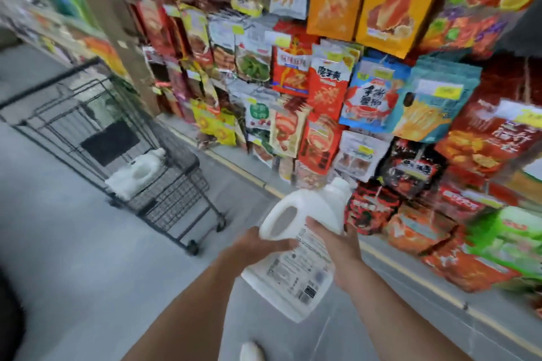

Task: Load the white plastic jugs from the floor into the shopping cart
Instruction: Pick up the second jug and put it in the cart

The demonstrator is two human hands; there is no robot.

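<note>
Here, jug (305, 205) between gripping fingers (316, 228).

Single wide-angle head view, forward and down onto aisle floor (73, 258).

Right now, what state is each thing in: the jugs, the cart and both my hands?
held jug: off the floor, tilted, cap on, gripped by both hands.
left hand: grips the held jug beside its handle.
right hand: grips the held jug's other side.
jug in the cart: lying on its side in the basket.
shopping cart: standing on its wheels, holding one jug.
snack packets: hanging on the rack.
</note>
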